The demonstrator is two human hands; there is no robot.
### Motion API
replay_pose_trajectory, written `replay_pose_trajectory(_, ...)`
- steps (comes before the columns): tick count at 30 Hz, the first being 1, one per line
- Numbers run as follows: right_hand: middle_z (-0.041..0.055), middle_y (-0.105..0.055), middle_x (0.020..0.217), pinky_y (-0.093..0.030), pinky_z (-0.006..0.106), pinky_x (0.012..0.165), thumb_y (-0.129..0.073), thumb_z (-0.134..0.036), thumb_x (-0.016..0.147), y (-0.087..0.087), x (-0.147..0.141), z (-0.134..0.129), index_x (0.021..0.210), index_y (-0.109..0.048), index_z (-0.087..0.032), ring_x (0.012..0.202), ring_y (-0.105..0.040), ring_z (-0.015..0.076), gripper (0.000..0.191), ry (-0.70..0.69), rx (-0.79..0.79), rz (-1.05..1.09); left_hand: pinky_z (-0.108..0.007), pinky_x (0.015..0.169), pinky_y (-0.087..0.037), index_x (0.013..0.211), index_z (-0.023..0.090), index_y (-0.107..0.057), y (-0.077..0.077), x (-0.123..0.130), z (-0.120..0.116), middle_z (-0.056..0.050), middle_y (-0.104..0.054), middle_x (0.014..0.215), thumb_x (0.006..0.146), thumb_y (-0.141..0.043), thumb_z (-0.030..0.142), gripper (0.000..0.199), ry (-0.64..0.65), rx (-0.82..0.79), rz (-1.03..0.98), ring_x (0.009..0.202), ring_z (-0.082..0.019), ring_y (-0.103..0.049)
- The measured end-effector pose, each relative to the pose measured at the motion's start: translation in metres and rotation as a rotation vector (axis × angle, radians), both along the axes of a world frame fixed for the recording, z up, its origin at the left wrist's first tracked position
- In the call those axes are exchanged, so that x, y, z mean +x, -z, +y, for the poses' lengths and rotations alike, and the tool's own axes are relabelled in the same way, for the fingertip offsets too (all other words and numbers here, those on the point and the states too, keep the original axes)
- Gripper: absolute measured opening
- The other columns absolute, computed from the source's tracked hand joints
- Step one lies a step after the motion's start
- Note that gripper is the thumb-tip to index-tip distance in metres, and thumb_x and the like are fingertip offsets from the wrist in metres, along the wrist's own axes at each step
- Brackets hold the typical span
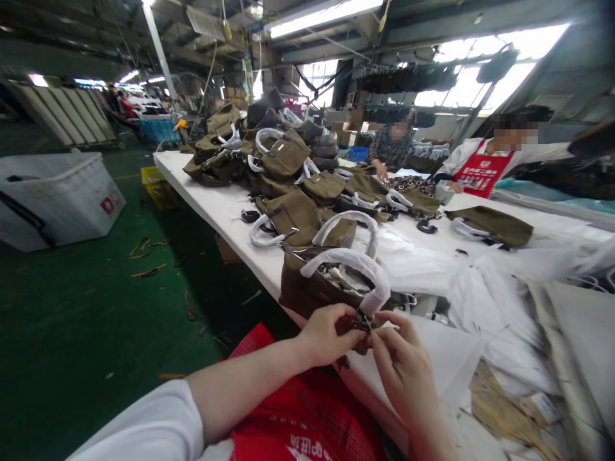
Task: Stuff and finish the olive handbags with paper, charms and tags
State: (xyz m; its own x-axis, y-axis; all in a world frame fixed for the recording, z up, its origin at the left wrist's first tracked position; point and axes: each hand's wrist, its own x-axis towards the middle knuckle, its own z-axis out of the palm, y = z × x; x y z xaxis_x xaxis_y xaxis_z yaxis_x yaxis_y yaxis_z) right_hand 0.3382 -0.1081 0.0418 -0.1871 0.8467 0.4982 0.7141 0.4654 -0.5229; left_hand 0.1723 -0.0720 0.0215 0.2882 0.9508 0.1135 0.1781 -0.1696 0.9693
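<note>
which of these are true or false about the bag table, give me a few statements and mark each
1. Both hands, the left hand and the right hand, meet at a small dark fitting at the base of the nearest bag's handle. True.
2. The nearest olive bag has bare black handles. False: its handles are wrapped in white.
3. Two other people work at the far side of the white table. True.
4. The floor is red. False: it is green.
5. Olive bags are piled at the far end of the table. True.
</note>
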Motion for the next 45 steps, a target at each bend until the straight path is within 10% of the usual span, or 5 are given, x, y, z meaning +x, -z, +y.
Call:
replay_pose_trajectory(9,0.0133,-0.054,0.120,-0.052,0.030,0.065,-0.047,-0.035,0.094,-0.002,-0.003,-0.001,0.072,-0.063,-0.019,0.074,-0.061,0.0148,0.032,-0.011,-0.078,0.010,-0.022,0.059,-0.046,0.093,0.010,-0.068,-0.004,-0.010,0.012,-0.003,-0.063,0.071,0.079,-0.065,0.046,0.039,0.118,-0.230,-0.257,0.059,-0.010,-0.053)
replay_pose_trajectory(45,0.0097,-0.054,0.124,-0.051,0.031,0.066,-0.043,-0.033,0.095,0.001,-0.015,0.000,0.075,-0.064,-0.021,0.073,-0.064,0.0142,0.031,0.084,-0.047,-0.125,-0.021,0.054,-0.036,0.095,0.010,-0.064,-0.002,-0.008,0.013,0.003,-0.051,0.060,0.082,-0.063,0.043,0.035,0.123,-0.189,-0.268,0.053,-0.007,-0.043)
